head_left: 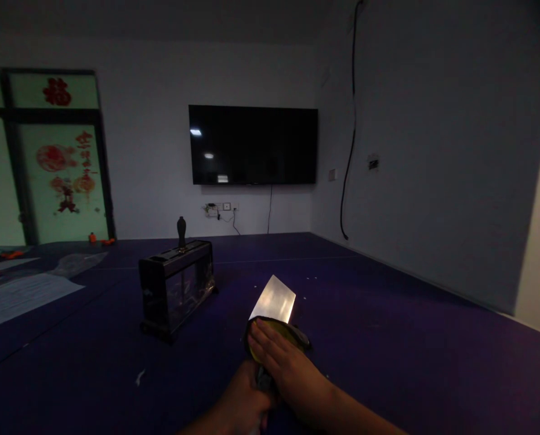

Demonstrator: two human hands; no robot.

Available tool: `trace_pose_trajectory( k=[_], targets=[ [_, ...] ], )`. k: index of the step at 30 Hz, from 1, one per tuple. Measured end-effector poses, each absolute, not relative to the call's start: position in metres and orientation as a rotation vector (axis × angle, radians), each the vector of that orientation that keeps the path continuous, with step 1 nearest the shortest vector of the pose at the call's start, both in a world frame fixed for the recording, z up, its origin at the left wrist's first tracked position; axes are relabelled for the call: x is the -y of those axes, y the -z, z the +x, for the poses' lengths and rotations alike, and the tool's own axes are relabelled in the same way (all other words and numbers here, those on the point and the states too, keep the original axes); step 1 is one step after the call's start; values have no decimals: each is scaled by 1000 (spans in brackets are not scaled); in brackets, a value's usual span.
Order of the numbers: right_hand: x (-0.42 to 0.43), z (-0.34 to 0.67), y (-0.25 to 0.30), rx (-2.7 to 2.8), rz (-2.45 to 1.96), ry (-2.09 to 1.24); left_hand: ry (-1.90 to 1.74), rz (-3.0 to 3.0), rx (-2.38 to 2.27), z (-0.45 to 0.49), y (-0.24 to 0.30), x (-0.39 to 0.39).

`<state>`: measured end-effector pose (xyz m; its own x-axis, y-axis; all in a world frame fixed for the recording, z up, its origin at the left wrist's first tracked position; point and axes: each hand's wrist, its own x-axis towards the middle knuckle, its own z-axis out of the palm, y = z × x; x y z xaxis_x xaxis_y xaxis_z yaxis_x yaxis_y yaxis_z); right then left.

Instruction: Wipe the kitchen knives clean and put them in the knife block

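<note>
A cleaver [273,299] with a broad shiny blade points up and away from me in the lower middle of the head view. My left hand [245,399] is closed around its dark handle, of which only a small part shows. Across the lower blade lies a yellow cloth with a dark edge [255,347]. My right hand [292,368] grips this cloth against the blade, fingers together on top and the thumb hidden. To the left stands a black knife block with clear sides [154,293]. One black handle [182,232] sticks up from its top.
The dark purple table [388,338] reaches to the walls, with small white scraps on it. Printed paper [28,296] and clear plastic [77,264] lie at the left. A television [254,145] hangs on the far wall; a black cable [353,121] runs down the right wall.
</note>
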<state>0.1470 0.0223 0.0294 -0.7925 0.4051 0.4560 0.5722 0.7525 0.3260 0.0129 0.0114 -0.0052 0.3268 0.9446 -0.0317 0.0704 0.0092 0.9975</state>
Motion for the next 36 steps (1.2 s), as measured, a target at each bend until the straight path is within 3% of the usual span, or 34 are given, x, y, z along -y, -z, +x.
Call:
trace_pose_trajectory(
  k=[14, 36],
  targets=[
    [-53, 158, -12, 2339, -1071, 508, -777, 1328, -1149, 7, -7, -4],
    [-25, 149, -30, 2584, -785, 601, -872, 1309, -1084, 10, -4, -7]
  ],
)
